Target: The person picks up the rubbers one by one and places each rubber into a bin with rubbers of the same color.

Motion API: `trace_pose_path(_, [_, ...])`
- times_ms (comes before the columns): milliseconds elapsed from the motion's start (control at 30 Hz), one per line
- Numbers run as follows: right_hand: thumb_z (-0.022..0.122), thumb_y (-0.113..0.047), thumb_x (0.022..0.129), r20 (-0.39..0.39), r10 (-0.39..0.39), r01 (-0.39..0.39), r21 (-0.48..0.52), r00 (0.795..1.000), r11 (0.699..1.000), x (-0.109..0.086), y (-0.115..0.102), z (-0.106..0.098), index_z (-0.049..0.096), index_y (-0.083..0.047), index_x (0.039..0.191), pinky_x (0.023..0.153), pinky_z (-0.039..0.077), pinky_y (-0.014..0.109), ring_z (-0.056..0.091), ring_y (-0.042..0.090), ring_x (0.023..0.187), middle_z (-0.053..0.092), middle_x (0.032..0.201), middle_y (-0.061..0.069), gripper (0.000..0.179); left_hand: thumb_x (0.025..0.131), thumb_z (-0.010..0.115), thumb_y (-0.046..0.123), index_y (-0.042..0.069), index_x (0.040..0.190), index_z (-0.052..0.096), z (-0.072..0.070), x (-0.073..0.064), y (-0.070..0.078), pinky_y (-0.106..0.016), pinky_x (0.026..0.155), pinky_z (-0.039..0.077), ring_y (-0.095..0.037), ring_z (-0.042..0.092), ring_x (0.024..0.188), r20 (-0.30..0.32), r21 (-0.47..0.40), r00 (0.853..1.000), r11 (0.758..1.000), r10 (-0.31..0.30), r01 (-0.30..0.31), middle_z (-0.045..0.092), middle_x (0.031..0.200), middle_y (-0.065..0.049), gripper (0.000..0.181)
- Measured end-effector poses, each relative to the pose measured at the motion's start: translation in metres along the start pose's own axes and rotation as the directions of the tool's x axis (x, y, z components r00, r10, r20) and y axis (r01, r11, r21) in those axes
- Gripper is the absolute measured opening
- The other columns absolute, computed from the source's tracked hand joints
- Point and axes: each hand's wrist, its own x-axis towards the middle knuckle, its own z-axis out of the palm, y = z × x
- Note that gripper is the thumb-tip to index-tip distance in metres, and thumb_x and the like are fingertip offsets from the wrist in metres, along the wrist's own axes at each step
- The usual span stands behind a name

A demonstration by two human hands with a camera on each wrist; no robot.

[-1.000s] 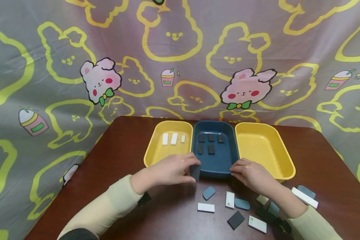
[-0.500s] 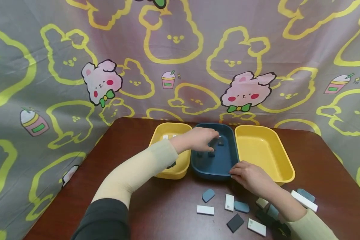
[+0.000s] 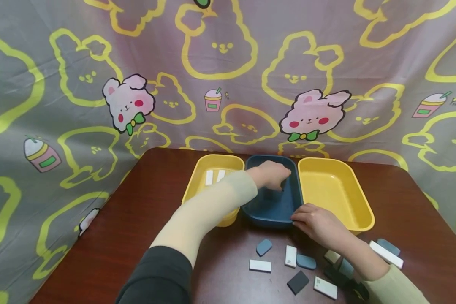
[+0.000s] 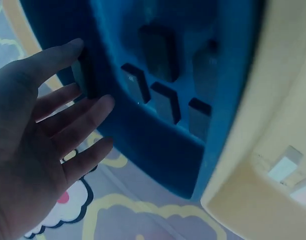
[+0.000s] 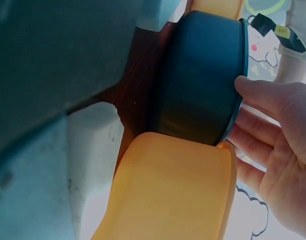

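Observation:
My left hand (image 3: 271, 174) reaches into the blue bin (image 3: 267, 212). In the left wrist view it pinches a flat black eraser (image 4: 85, 76) between thumb and fingers, beside the bin's wall. Several black erasers (image 4: 165, 102) stand out on the bin floor in that view; the head view has them hidden behind the hand. My right hand (image 3: 321, 223) holds the blue bin's near right corner, its thumb (image 5: 250, 89) on the rim in the right wrist view.
A yellow bin (image 3: 193, 190) with white erasers (image 3: 209, 177) adjoins on the left, another yellow bin (image 3: 332, 190) on the right. In front lie white erasers (image 3: 260, 266), blue-grey ones (image 3: 264, 247) and a black one (image 3: 298, 282). A patterned cloth (image 3: 247, 50) hangs behind.
My left hand has carried the black eraser from before the blue bin into it, then farther right toward its far right side. My right hand stays on the rim.

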Motion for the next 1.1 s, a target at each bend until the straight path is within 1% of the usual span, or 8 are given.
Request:
trace_pose_path(67, [0.083, -0.007, 0.074, 0.002, 0.003, -0.003, 0.001, 1.000, 1.000, 0.000, 0.000, 0.000, 0.077, -0.010, 0.092, 0.070, 0.055, 0.030, 0.061, 0.013, 0.078, 0.067, 0.087, -0.003, 0.020, 0.087, 0.073, 0.036, 0.018, 0.117, 0.061, 0.002, 0.006, 0.003, -0.026, 0.080, 0.047, -0.010, 0.056, 0.087, 0.013, 0.015, 1.000, 1.000, 0.003, -0.003, 0.062, 0.099, 0.006, 0.038])
trace_pose_path(233, [0.083, -0.007, 0.074, -0.008, 0.002, -0.002, 0.001, 1.000, 1.000, 0.001, 0.001, -0.001, 0.077, -0.010, 0.092, 0.070, 0.055, 0.031, 0.060, 0.013, 0.078, 0.067, 0.087, -0.003, 0.019, 0.083, 0.077, 0.033, 0.019, 0.115, 0.063, 0.005, 0.016, 0.009, -0.026, 0.079, 0.046, -0.011, 0.055, 0.086, 0.054, 0.003, 0.998, 1.000, -0.017, 0.016, 0.062, 0.098, 0.006, 0.037])
trace_pose_path(400, [0.083, -0.007, 0.074, -0.012, -0.007, 0.008, 0.013, 1.000, 1.000, 0.001, 0.001, -0.002, 0.076, -0.010, 0.092, 0.070, 0.055, 0.030, 0.060, 0.013, 0.078, 0.067, 0.087, -0.004, 0.019, 0.081, 0.080, 0.030, 0.019, 0.115, 0.064, 0.008, 0.021, 0.010, -0.026, 0.080, 0.046, -0.011, 0.056, 0.088, 0.093, -0.017, 0.994, 0.998, -0.062, 0.064, 0.063, 0.101, 0.005, 0.039])
trace_pose_path(467, [0.083, -0.007, 0.074, -0.011, -0.010, 0.010, 0.016, 1.000, 1.000, 0.001, 0.001, -0.002, 0.076, -0.010, 0.092, 0.070, 0.054, 0.030, 0.060, 0.013, 0.078, 0.067, 0.087, -0.004, 0.019, 0.080, 0.080, 0.030, 0.018, 0.115, 0.065, 0.009, 0.022, 0.011, -0.026, 0.080, 0.047, -0.012, 0.056, 0.088, 0.096, -0.025, 0.993, 0.997, -0.073, 0.075, 0.064, 0.100, 0.005, 0.040])
trace_pose_path(633, [0.084, -0.007, 0.074, -0.018, -0.010, 0.010, 0.013, 1.000, 1.000, 0.001, 0.001, -0.003, 0.077, -0.010, 0.092, 0.070, 0.055, 0.030, 0.060, 0.013, 0.077, 0.067, 0.087, -0.004, 0.020, 0.080, 0.080, 0.030, 0.018, 0.116, 0.065, 0.010, 0.023, 0.016, -0.025, 0.083, 0.047, -0.013, 0.055, 0.088, 0.089, -0.039, 0.994, 0.997, -0.058, 0.062, 0.063, 0.099, 0.005, 0.041])
trace_pose_path(700, [0.084, -0.007, 0.074, -0.021, -0.011, 0.011, 0.012, 1.000, 1.000, 0.000, 0.000, -0.003, 0.077, -0.010, 0.092, 0.070, 0.055, 0.030, 0.060, 0.013, 0.077, 0.067, 0.087, -0.003, 0.020, 0.080, 0.080, 0.030, 0.019, 0.117, 0.065, 0.011, 0.023, 0.018, -0.025, 0.084, 0.046, -0.013, 0.055, 0.089, 0.097, -0.037, 0.994, 0.998, -0.056, 0.059, 0.063, 0.100, 0.005, 0.041])
trace_pose_path(933, [0.084, -0.006, 0.074, -0.018, -0.016, 0.016, 0.028, 1.000, 0.999, -0.001, 0.000, -0.001, 0.077, -0.010, 0.092, 0.070, 0.055, 0.031, 0.061, 0.013, 0.077, 0.068, 0.088, -0.002, 0.020, 0.081, 0.080, 0.033, 0.022, 0.115, 0.068, 0.015, 0.024, 0.025, -0.025, 0.086, 0.046, -0.010, 0.057, 0.088, 0.099, 0.031, 0.994, 0.999, -0.035, 0.032, 0.065, 0.099, 0.007, 0.038])
trace_pose_path(1100, [0.084, -0.007, 0.074, -0.015, -0.010, 0.011, 0.028, 1.000, 1.000, -0.001, 0.001, 0.000, 0.077, -0.009, 0.093, 0.070, 0.055, 0.031, 0.061, 0.013, 0.077, 0.068, 0.088, -0.002, 0.021, 0.079, 0.081, 0.035, 0.023, 0.115, 0.068, 0.015, 0.022, 0.024, -0.026, 0.086, 0.046, -0.011, 0.057, 0.086, 0.104, 0.059, 0.993, 0.997, -0.048, 0.042, 0.065, 0.098, 0.007, 0.040])
